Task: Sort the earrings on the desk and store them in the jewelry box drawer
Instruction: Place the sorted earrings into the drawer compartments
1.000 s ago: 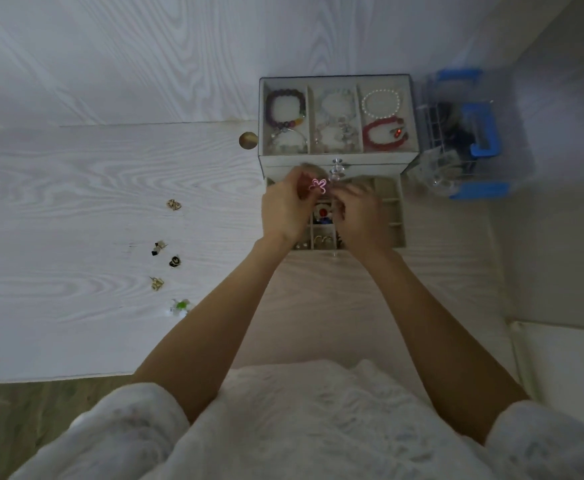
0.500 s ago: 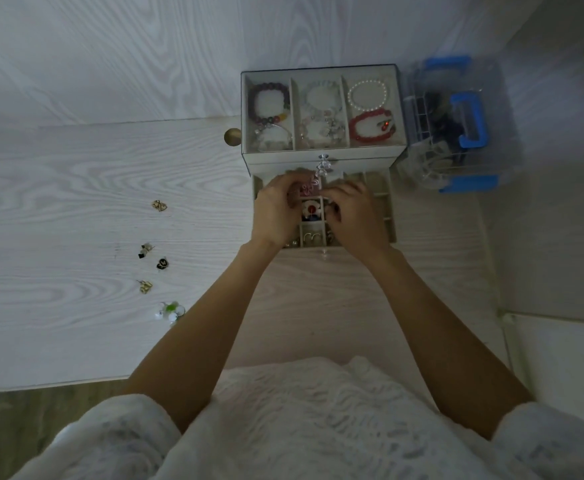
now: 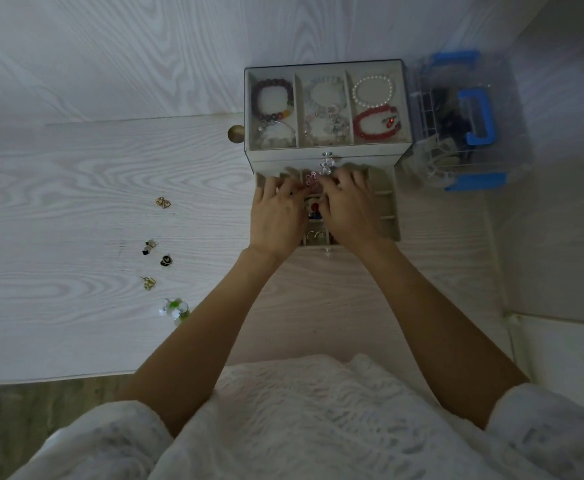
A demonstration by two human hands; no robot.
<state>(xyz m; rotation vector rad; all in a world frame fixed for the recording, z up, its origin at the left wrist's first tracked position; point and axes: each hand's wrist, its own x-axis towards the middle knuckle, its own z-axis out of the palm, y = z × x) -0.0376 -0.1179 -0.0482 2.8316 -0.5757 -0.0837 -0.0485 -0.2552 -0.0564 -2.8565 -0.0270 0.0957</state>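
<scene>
Fingers (image 3: 285, 188) of both hands are pinching a pink looped-wire earring (image 3: 310, 178) over a rear compartment of the open beige drawer (image 3: 385, 202). Next move, judged: release, then fetch earrings from bench (image 3: 75, 202).

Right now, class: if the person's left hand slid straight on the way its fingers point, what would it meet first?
Most likely the jewelry box front wall just beyond the open drawer. The left hand points away from the person, fingertips already near that wall; depth is unclear, so it might brush the pink earring beside them.
</scene>
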